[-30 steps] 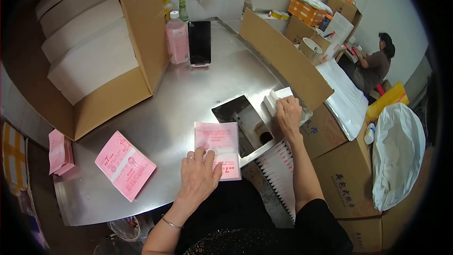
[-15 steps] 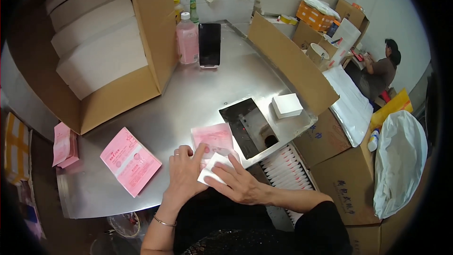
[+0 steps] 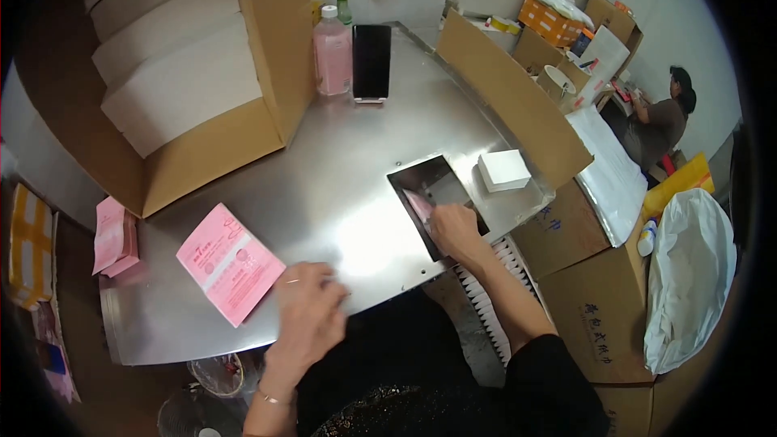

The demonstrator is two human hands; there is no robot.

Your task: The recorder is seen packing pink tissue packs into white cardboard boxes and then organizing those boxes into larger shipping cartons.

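At a steel counter (image 3: 348,194) between open cardboard boxes, a person's right hand (image 3: 455,229) reaches into a rectangular slot (image 3: 429,186) cut in the counter top, its fingers (image 3: 443,212) bunched together on a pink packet (image 3: 420,205) that stands on edge at the slot's left wall; whether they pinch it or only press on it cannot be told. Nearer the front edge, the left hand (image 3: 309,311) lies palm down on the bare metal, fingers (image 3: 312,277) loosely spread and blurred, holding nothing, just right of a flat pink packet with white print (image 3: 230,262) that lies tilted on the counter. A short stack of the same pink packets (image 3: 113,235) sits at the counter's far left edge. A small white box (image 3: 503,170) rests beside the slot on its right. At the back stand a pink bottle with a white cap (image 3: 333,50) and a dark phone propped upright (image 3: 371,61), side by side. A large carton (image 3: 186,81) on the left holds long white boxes. On the right, a brown carton with dark lettering (image 3: 599,316) stands against a white plastic bag (image 3: 692,275), and another person (image 3: 660,117) works at the far wall.
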